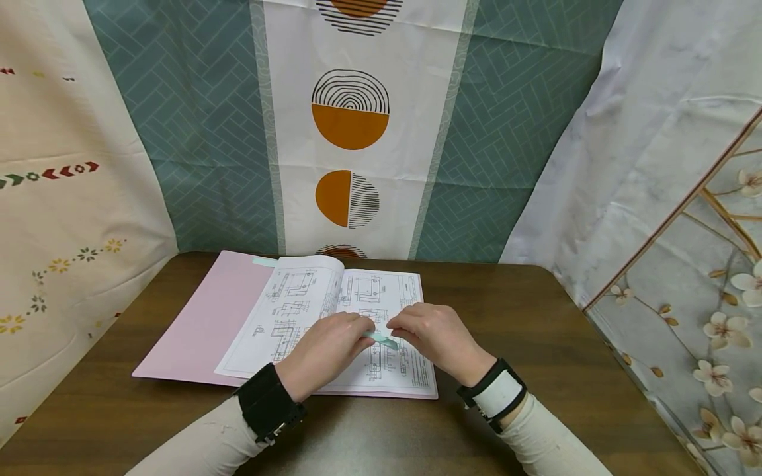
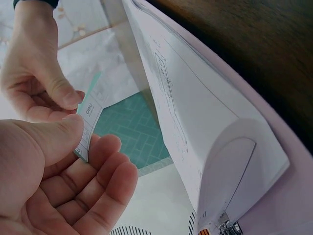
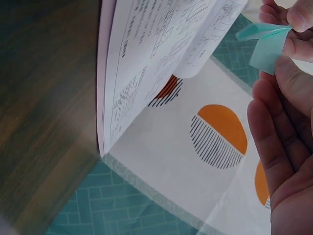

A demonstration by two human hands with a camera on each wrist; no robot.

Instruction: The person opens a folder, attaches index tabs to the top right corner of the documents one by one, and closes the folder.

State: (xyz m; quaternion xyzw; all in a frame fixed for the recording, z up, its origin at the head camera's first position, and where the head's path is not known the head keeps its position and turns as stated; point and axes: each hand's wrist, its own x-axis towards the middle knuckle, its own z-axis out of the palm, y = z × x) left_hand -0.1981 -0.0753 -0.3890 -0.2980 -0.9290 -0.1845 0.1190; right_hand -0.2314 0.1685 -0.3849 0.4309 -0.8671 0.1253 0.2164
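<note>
Pink folder [image 1: 202, 324]: Its bare inner cover is facing up at left on the dark wood tabletop [image 1: 500, 317]; the opening appears to be done.

Pale green strip [image 1: 264, 262]: It is peeking out along the cover's top edge, beside the turned sheets; the cameras are not making clear whether it is a stuck note or part of the folder.

Turned drawing sheets [image 1: 282, 314]: They are curling over to the left, technical drawings showing; the leafing to this spread seems done as well.

Metal fastener [image 2: 230, 227]: It is glinting beside the curled paper, partly cut off in the left wrist view.

Left hand [image 1: 327, 345]: Thumb and fingers are pinching one end of the note pad, the other fingers curving loosely below.

Mint-green sticky-note pad [image 1: 381, 340]: Bearing a "deli" mark on its white face, it is hanging between the two hands, above the right-hand page and apart from the paper. Its layers are standing at an angle to each other, so the separating is apparently under way and unfinished.

Right hand [image 1: 437, 337]: Thumb and forefinger appear to be pinching the pad's edge.

Right-hand drawing page [image 1: 381, 363]: It is lying flat beneath the hands, with no mint note showing on its visible part; any placing there is apparently not yet done.
</note>
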